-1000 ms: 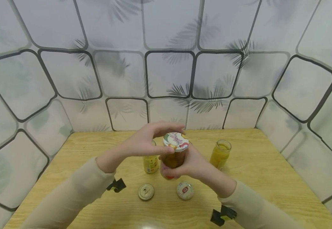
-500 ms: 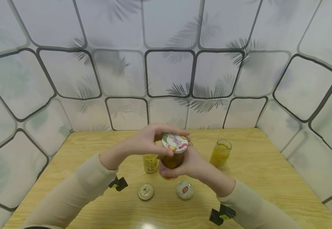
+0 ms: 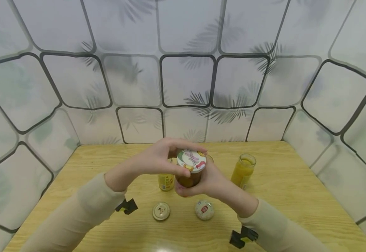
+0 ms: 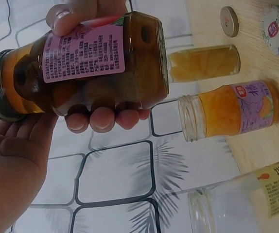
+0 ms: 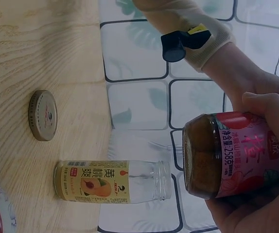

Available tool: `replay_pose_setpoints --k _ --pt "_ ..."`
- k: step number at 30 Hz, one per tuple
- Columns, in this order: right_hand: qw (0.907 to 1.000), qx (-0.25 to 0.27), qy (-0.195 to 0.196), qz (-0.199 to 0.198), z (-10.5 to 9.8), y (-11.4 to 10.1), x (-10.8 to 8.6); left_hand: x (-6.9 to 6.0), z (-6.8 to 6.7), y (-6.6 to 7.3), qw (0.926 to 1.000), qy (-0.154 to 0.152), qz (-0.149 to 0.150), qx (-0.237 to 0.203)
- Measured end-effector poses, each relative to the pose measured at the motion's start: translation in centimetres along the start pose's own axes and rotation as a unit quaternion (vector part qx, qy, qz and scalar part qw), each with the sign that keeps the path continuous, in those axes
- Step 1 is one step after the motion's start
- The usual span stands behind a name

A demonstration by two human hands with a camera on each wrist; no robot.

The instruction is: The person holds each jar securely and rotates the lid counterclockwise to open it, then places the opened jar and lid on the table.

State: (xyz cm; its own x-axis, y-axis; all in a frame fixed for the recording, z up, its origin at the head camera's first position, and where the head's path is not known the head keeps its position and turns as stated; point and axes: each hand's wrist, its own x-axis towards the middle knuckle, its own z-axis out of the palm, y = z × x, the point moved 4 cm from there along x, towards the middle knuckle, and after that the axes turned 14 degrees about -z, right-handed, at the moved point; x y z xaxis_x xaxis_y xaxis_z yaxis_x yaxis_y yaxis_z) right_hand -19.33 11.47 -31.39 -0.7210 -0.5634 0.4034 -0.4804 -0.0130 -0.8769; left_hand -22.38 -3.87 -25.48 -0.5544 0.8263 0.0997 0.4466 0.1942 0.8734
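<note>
A glass jar (image 5: 227, 155) of dark brown fruit with a pink label is held up above the table. My right hand (image 3: 214, 180) grips its body, with fingers and thumb wrapped round the glass. On top is a white patterned lid (image 3: 191, 161); my left hand (image 3: 162, 157) holds it by the edge between thumb and fingers. In the left wrist view the lid still sits on the jar's mouth, and my left palm (image 4: 13, 170) lies beside it. Part of the pink label is covered by my right hand's fingers.
Lidless jars stand on the wooden table (image 3: 107, 224): a yellow-labelled one (image 5: 95, 182), an orange-filled one with a purple label (image 4: 236, 109), and one with yellow contents (image 3: 243, 170). A gold lid (image 3: 161, 211) and a white lid (image 3: 204, 210) lie in front. A patterned screen surrounds the table.
The held jar has come down slightly and its lid has tipped more toward the head camera. Both hands stay on it; the jars and lids on the table have not moved.
</note>
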Motion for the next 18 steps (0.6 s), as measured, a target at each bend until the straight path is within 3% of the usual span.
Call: replay_pose_setpoints --k 8,13,18 --pt "0.9999 0.008 -0.007 -0.007 0.19 0.08 -0.18 -0.25 0.49 0.31 0.9986 0.038 -0.034 -0.014" --pt "0.9997 -0.019 -0.012 -0.001 0.17 0.26 -0.28 -0.57 0.88 0.45 0.9961 0.063 -0.055 -0.028" --pt "0.9995 -0.016 -0.024 0.010 0.20 0.12 -0.21 -0.64 0.91 0.23 0.9951 0.072 -0.054 -0.039"
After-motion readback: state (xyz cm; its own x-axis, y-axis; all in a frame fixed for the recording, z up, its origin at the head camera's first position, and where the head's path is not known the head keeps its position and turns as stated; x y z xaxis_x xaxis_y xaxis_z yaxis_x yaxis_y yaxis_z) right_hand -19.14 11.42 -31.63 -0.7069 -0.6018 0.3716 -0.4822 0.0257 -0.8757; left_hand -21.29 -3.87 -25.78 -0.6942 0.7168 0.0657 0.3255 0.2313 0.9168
